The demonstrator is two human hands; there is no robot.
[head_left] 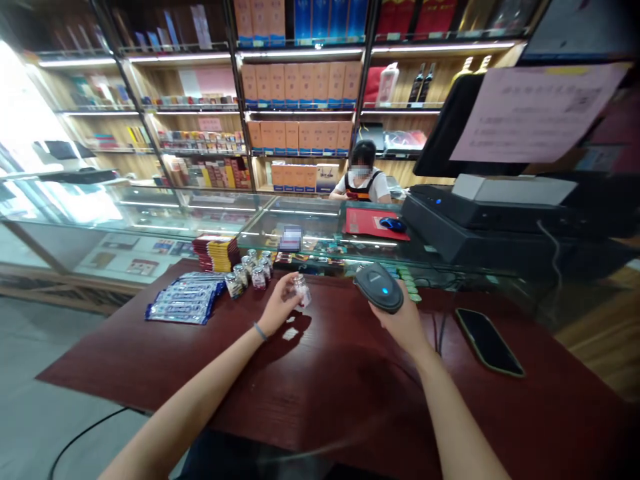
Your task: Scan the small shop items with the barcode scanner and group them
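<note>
My left hand [280, 303] is closed around a small clear jar [302, 289], held tilted just above the dark red table [150, 353]. My right hand [400, 320] grips a dark handheld barcode scanner [379, 287] with a blue light, its head turned toward the jar. Several more small jars [250, 270] stand in a cluster a little beyond my left hand. A stack of blue packets [187, 299] lies to the left of them.
A black phone [489, 341] lies on the table at the right. Behind are a glass counter [200, 213], a till with a monitor [480, 213], a red mouse pad with a blue mouse [393, 224], stacked red and yellow packs [217, 252], and a seated person [363, 180] before stocked shelves.
</note>
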